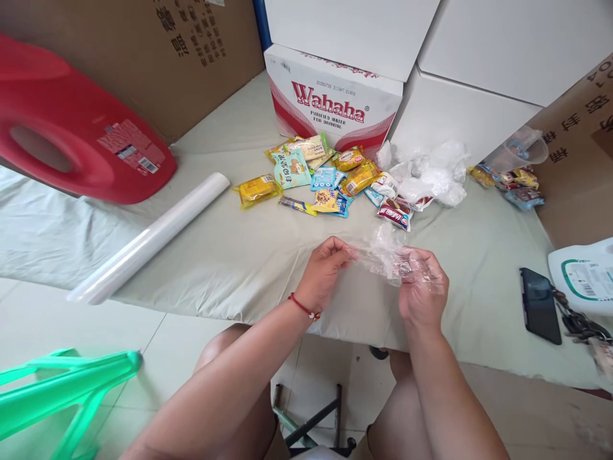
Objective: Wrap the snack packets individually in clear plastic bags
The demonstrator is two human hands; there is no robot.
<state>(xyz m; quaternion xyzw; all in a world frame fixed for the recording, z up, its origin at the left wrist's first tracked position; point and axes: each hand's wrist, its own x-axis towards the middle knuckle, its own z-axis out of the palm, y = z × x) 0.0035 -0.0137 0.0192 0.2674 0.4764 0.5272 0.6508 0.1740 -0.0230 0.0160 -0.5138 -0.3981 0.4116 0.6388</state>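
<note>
A crumpled clear plastic bag [383, 252] stretches between my two hands above the cloth-covered table. My left hand [323, 271] pinches its left end between thumb and fingers. On the other side, my right hand [424, 287] is closed on the bag, part of which drapes over the fingers. Just beyond lies a pile of wrapped snacks, among them a light blue snack packet [291, 167], a yellow packet [258, 190] and a dark red packet [394, 214]. Bunched clear bags [433, 172] sit at the pile's right.
A roll of plastic film [158, 236] and a red jug [71, 128] are at left. A Wahaba-style printed carton, marked Wahaha [335, 105], stands behind the snacks. At right are a phone [540, 305], keys [582, 322], a white bottle [584, 275] and a tipped clear cup [527, 150].
</note>
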